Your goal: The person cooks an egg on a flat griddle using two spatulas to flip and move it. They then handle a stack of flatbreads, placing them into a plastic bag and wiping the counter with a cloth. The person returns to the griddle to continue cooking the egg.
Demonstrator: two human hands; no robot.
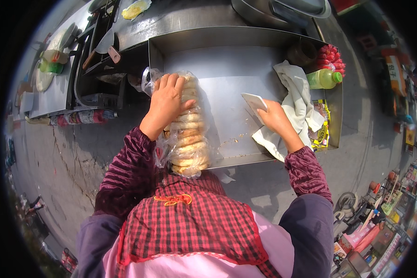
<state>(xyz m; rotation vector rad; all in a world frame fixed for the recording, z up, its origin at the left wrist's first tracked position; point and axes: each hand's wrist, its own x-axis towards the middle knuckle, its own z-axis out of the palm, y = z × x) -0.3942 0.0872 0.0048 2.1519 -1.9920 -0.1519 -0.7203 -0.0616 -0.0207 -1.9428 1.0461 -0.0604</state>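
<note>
Before me is a shallow metal tray [243, 162] with raised walls. A long row of round flatbreads [189, 139], wrapped in clear plastic, lies along its left side. My left hand [170, 99] rests on the far part of this row, fingers spread over the plastic. In my right hand [274, 116] is a flat white scraper [255, 104], held tilted above the tray floor, where crumbs are scattered. A crumpled white cloth [293, 93] lies beside and under my right hand.
A green-capped bottle [321, 79], red-wrapped sausages [330, 59] and yellow-black packets [321, 128] lie at the tray's right. Behind stands a large metal pot [253, 12]. To the left are a broad metal spatula [105, 41] and a rack holding pans [68, 34].
</note>
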